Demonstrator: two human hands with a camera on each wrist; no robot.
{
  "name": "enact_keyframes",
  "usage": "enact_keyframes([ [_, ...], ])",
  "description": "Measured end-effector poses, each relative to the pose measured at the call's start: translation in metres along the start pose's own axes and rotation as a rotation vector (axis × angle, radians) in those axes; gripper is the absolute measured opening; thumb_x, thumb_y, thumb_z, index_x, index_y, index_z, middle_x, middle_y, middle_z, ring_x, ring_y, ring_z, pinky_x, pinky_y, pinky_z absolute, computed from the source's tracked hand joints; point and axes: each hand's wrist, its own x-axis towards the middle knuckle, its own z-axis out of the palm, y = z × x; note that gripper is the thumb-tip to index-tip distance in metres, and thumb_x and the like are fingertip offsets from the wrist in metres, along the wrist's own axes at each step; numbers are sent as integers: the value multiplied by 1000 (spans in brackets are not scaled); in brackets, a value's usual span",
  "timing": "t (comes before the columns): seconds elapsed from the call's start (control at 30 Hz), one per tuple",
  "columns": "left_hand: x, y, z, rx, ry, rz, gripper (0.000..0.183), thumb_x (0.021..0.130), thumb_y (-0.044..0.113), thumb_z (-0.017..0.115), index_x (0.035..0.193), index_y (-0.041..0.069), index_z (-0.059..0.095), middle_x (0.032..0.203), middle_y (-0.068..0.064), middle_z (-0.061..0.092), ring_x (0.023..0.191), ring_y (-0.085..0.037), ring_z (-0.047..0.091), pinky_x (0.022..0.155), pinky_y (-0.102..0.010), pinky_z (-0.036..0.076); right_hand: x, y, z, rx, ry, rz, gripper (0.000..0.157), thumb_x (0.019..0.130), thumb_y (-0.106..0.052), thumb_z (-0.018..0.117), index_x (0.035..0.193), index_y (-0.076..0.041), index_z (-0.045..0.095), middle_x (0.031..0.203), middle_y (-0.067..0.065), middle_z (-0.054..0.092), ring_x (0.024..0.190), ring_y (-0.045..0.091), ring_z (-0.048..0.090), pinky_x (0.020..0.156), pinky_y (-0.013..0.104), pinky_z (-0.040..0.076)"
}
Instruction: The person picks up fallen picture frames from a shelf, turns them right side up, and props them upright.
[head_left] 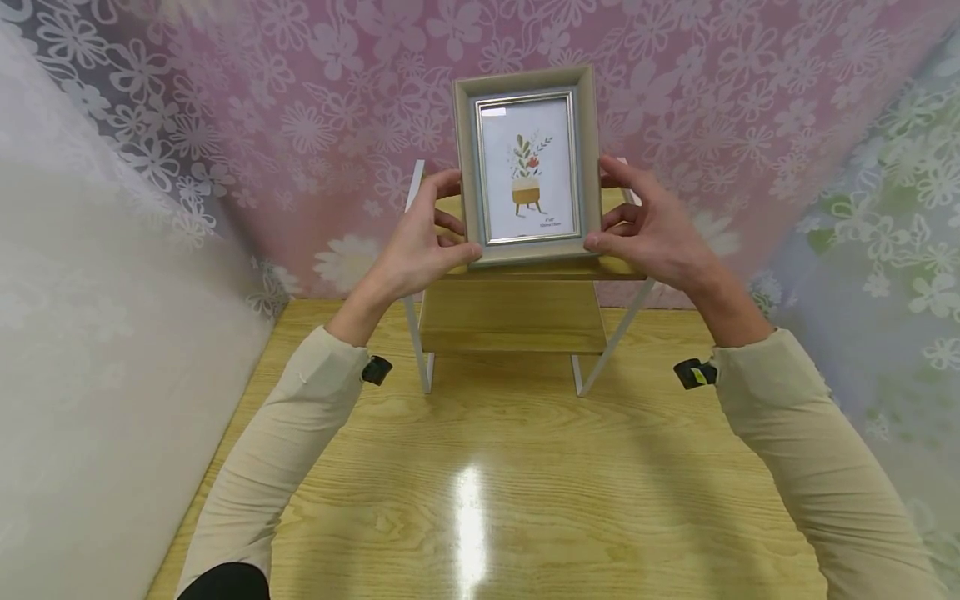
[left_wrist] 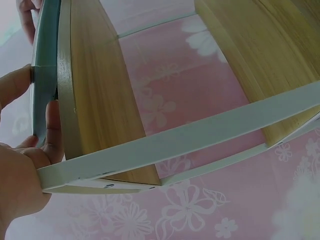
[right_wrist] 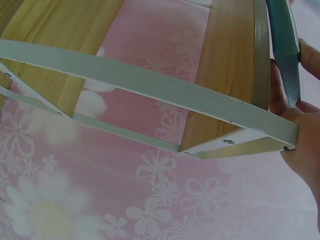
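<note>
A picture frame [head_left: 528, 254] with a beige border and a thin metallic inner edge faces the head camera, showing a print of a plant in a pot on legs. My left hand [head_left: 429, 229] grips its lower left side, thumb on the front at the corner. On the opposite side my right hand [head_left: 655, 225] holds it the same way, fingers curled behind. In the left wrist view the picture frame [left_wrist: 44, 75] appears edge-on, close over the top board of a small shelf. The right wrist view shows the same edge of the picture frame [right_wrist: 286, 50] between thumb and fingers.
The two-tier wooden shelf [head_left: 513, 317] has white metal side frames [head_left: 617, 337] and stands on a wood-patterned floor [head_left: 555, 483] against a pink floral backdrop [head_left: 337, 125]. Pale sheets hang at the left [head_left: 112, 292] and right [head_left: 892, 250].
</note>
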Motion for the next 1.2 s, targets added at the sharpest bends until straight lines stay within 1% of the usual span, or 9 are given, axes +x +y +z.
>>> enact_keyframes([
  [0.07,-1,1,0,-5,-1,10,85,79,4,74,147,13,22,143,-4,35,97,-16,53,79,-29,50,1,0,0,8,-3,12,90,77,7,72,150,-20,25,137,11,38,86,22,58,74,18,52],
  [0.27,-11,23,-2,-18,-27,28,81,81,-3,69,146,6,22,145,-13,32,102,-29,51,81,-36,49,2,0,-1,9,-16,51,95,77,4,73,151,-25,20,128,13,46,86,23,60,70,20,53],
  [0.3,-13,27,-3,-22,-30,30,81,81,-4,68,146,5,22,145,-14,31,102,-30,51,81,-36,49,2,0,-1,9,-18,56,96,77,4,73,151,-25,19,127,13,46,86,23,60,69,21,54],
  [0.43,-15,31,-3,-43,-33,46,79,80,-6,68,145,4,24,145,-14,31,102,-30,51,81,-36,49,3,1,-1,14,-23,69,98,76,4,73,151,-27,17,125,11,46,85,24,59,66,23,54],
  [0.67,-16,28,-3,-55,-34,76,78,80,-6,69,144,5,26,146,-12,31,100,-29,51,79,-36,49,3,2,0,2,-9,54,98,78,2,72,151,-30,15,119,11,48,77,25,61,62,26,55],
  [0.87,-16,25,-2,-56,-30,103,79,80,-6,68,145,6,26,146,-10,31,100,-27,52,78,-36,49,1,2,-1,28,-3,32,98,78,4,71,151,-29,14,118,11,49,76,23,62,62,25,55],
  [1.03,-17,25,-2,-60,-26,113,78,81,-6,67,145,6,25,148,-10,29,101,-27,52,78,-36,48,-2,-8,1,83,-7,-4,96,78,9,69,151,-24,17,117,14,49,75,23,61,63,24,55],
  [1.2,-17,25,-1,-64,-18,119,77,81,-6,67,145,5,26,148,-9,28,102,-27,51,77,-35,47,-5,-20,4,103,1,-10,94,77,9,68,151,-21,18,116,14,47,76,22,61,63,23,55],
])
